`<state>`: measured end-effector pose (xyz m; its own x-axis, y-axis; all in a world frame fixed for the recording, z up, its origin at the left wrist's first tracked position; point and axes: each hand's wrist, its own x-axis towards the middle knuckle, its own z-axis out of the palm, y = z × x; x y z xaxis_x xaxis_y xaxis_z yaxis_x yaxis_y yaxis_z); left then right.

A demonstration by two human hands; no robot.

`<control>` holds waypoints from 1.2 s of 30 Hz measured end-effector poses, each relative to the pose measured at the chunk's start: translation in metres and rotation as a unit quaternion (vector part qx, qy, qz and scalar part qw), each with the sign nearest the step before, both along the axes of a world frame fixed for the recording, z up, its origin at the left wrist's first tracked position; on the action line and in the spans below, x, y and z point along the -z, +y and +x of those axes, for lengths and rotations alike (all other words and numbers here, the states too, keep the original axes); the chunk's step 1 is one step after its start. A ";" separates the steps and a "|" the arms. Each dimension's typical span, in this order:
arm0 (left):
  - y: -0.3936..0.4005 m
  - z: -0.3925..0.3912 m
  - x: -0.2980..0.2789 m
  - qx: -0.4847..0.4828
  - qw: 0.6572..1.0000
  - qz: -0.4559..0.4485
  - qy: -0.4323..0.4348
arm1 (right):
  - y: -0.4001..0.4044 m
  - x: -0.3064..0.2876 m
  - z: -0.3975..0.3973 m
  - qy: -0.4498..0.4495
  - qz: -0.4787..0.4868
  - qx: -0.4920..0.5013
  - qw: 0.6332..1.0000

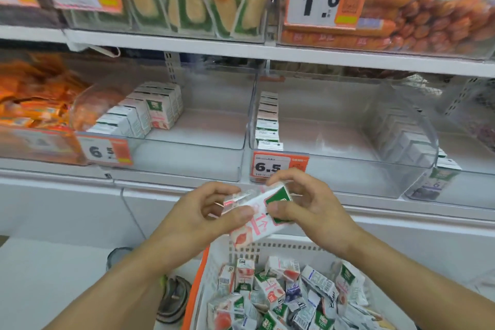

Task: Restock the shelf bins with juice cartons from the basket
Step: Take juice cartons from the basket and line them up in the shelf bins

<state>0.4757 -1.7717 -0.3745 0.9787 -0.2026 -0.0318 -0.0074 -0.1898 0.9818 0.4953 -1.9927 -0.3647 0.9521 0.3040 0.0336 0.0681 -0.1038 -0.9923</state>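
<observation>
Presently a juice carton [263, 215] with pink fruit print is held above the basket [203, 276], between both hands and in front of the shelf edge. The left hand [198, 218] pinches its lower end, where a wrapped straw seems to sit; the right hand [302, 203] is curled round its green-labelled top, so each grip is closed on the carton. The step in hand is judged to be orienting one carton before placement. Above the basket and to its left, the left bin [187, 142] holds like pink cartons at its left side, with bare floor beside them. Next, the carton would need to be lifted over the bin's clear front wall and set upright against that row.
</observation>
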 end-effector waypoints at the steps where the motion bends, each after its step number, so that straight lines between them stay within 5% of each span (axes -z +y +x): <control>1: 0.008 -0.001 -0.003 -0.013 1.000 -0.018 -0.022 | 0.012 -0.003 0.003 -0.023 0.008 0.009 1.000; 5: 0.047 0.006 -0.012 -0.103 0.984 -0.115 -0.086 | 0.063 -0.028 0.023 -0.117 0.034 0.023 0.992; 9: 0.096 0.032 0.002 -0.353 0.914 0.084 -0.180 | 0.112 -0.062 0.064 -0.210 0.026 0.040 0.977; 11: 0.113 0.046 0.014 -0.400 0.879 0.146 -0.217 | 0.134 -0.071 0.093 -0.256 -0.031 0.053 0.965; 16: 0.118 0.065 0.045 -0.370 0.850 0.294 -0.231 | 0.185 -0.076 0.178 -0.365 -0.256 -0.003 0.895; 21: 0.118 0.068 0.054 -0.347 0.859 0.300 -0.227 | 0.234 -0.058 0.236 -0.362 -0.455 -0.100 0.808; 29: 0.119 0.064 0.061 -0.332 0.864 0.308 -0.221 | 0.260 -0.007 0.248 -0.333 -0.398 -0.032 0.854; 36: 0.115 0.066 0.058 -0.340 0.869 0.286 -0.215 | 0.248 -0.017 0.242 -0.294 -0.448 -0.085 0.840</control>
<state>0.5422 -1.6565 -0.4324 0.8118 0.3567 0.4623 -0.0458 -0.7504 0.6594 0.7376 -1.7445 -0.3472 0.7916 0.5874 0.1685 0.6082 -0.7307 -0.3101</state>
